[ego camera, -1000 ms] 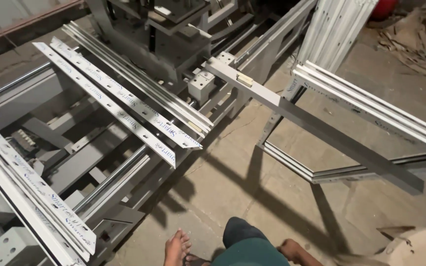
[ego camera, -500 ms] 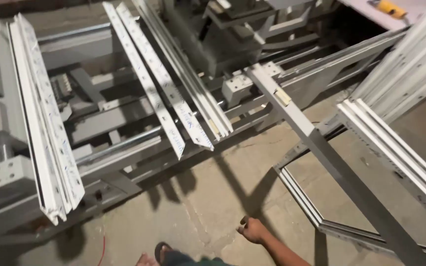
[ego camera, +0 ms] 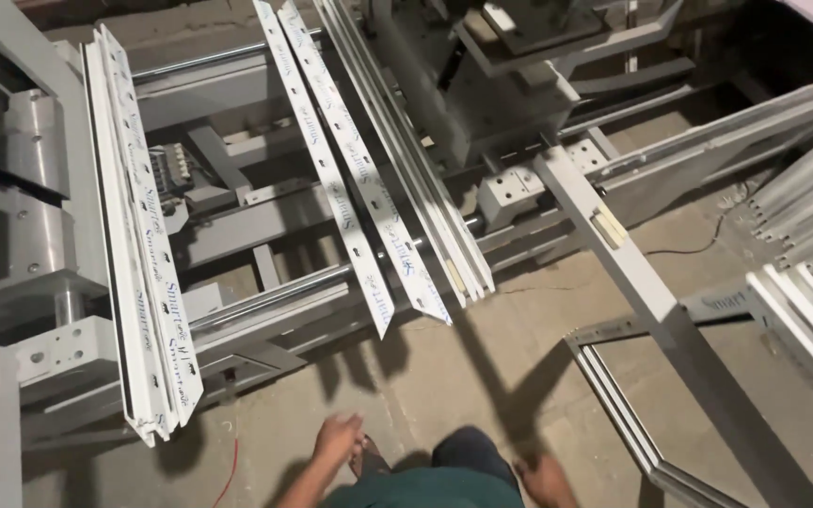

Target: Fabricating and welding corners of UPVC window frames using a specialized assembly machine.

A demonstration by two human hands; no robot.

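- White profile strips wrapped in printed film lie on the grey machine frame [ego camera: 265, 235] ahead of me, and both my hands hang low at the bottom edge of the view, over the concrete floor [ego camera: 482, 367]
- My left hand [ego camera: 339, 438] is blurred; the fingers look loosely spread and it has hold of nothing, with bare floor under it
- Nearest to that hand is the left bundle of white strips [ego camera: 143, 273], whose cut ends stick out past the frame just up and to the left of my hand, apart from it
- My right hand [ego camera: 546, 478] is only partly in view beside my dark trouser leg and green top; I cannot tell how far open it is, and I see nothing in it
- A middle pair of white strips [ego camera: 369, 207] runs slanting down over the frame toward me, ends pointed, well above both hands
- To the right a long grey beam [ego camera: 651, 292] slopes across, over a grey window frame [ego camera: 613, 395] lying on the floor near my right hand
- More white profiles [ego camera: 811, 310] are stacked at the far right
- A red cable [ego camera: 231, 466] trails on the floor left of my left hand
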